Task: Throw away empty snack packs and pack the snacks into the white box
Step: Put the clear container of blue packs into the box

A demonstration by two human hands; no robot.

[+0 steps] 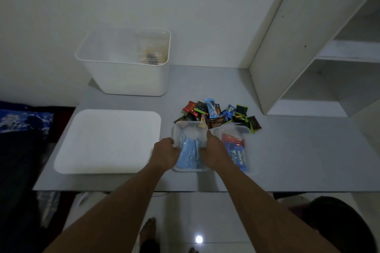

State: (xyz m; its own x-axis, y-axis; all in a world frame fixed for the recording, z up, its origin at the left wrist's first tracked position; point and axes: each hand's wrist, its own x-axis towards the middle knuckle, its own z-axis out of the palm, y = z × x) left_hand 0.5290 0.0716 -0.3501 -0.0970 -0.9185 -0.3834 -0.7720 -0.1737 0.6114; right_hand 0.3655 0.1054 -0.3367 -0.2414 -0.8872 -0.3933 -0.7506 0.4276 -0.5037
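A clear plastic tray (190, 126) with a light blue wrapper (188, 155) in it sits near the table's front edge. My left hand (164, 155) grips its left side and my right hand (213, 153) grips its right side. To the right, touching it, a second clear tray (246, 129) holds red and blue snack packs (236, 150). Behind both trays lies a pile of several small wrapped snacks (218, 114). A tall white box (127, 78) stands open at the back left with a clear pack (152, 49) inside. A flat white lid (109, 140) lies left of the trays.
The grey table (298, 150) ends just in front of my hands. A white shelf unit (312, 47) stands at the back right. Dark and blue fabric (22, 119) lies off the table's left side. Tiled floor and my feet show below.
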